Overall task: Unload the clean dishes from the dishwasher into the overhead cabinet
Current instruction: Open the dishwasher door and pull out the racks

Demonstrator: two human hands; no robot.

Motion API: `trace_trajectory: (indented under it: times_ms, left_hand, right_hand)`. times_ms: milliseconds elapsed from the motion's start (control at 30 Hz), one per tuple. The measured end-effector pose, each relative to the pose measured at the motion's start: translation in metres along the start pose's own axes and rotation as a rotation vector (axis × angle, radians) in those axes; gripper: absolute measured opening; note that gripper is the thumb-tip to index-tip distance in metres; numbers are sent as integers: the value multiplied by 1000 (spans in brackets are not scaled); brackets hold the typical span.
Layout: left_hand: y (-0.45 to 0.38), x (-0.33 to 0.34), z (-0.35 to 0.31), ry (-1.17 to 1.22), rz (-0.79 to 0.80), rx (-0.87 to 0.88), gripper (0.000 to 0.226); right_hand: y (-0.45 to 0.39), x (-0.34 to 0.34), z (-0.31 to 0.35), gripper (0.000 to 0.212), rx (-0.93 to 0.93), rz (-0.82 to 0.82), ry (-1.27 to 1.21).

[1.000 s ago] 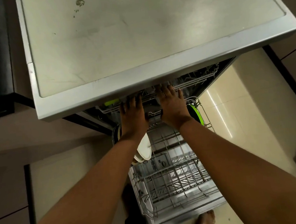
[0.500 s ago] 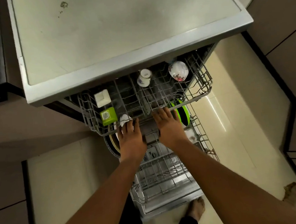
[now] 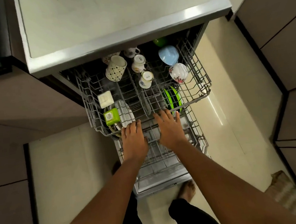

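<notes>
The dishwasher's grey wire upper rack (image 3: 202,95) is pulled out from under the steel worktop (image 3: 116,15). My left hand (image 3: 133,139) and my right hand (image 3: 170,128) both hold its front rail, fingers over the wire. In the rack are a patterned mug (image 3: 116,69), two small cups (image 3: 139,63), a blue bowl (image 3: 168,55), a floral bowl (image 3: 178,72), a white square box (image 3: 105,99) and a green box (image 3: 111,116). Beneath it, the lower rack (image 3: 166,157) holds green plates (image 3: 172,97) and a white plate (image 3: 125,114).
The open dishwasher door (image 3: 161,184) lies low in front of my bare foot (image 3: 187,189). Brown cabinet fronts (image 3: 285,44) stand to the right and left. A woven mat (image 3: 285,190) lies on the pale floor at the lower right.
Both hands have drawn the upper rack out toward me, so the cups and bowls that were under the worktop now show. The view has shifted back with it.
</notes>
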State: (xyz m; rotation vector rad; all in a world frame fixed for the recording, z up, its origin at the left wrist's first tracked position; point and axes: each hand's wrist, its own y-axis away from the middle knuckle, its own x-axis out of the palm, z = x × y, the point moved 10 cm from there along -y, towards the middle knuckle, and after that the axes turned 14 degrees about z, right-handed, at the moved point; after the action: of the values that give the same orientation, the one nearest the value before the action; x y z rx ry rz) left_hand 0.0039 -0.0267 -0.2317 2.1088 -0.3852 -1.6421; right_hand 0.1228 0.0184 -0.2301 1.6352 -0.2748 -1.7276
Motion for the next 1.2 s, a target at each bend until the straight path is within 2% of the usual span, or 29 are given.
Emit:
trace_trajectory:
  times_ms: [133, 433, 600, 733, 833, 933, 1067, 1200]
  left_hand:
    - [3, 4, -2, 8, 2, -13, 66]
    - [20, 13, -10, 28, -59, -27, 59]
    - [27, 21, -6, 28, -51, 8, 51]
    - [48, 39, 1, 21, -33, -4, 53]
    - [68, 51, -7, 33, -22, 24, 59]
    - [78, 65, -9, 44, 8, 2, 54]
    - [89, 72, -10, 53, -6, -22, 55]
    - [105, 76, -21, 30, -5, -7, 57]
  right_hand:
    - [6, 2, -1, 88, 2, 41, 1]
    - [19, 8, -7, 84, -37, 24, 59]
    - [20, 6, -3, 70, -106, 25, 68]
    - [29, 16, -4, 56, -189, 34, 24]
    - [41, 25, -10, 43, -149, -40, -17]
    - [52, 38, -12, 31, -103, -86, -15]
    - [69, 41, -14, 29, -98, -172, -50]
    - [84, 54, -20, 36, -80, -124, -80]
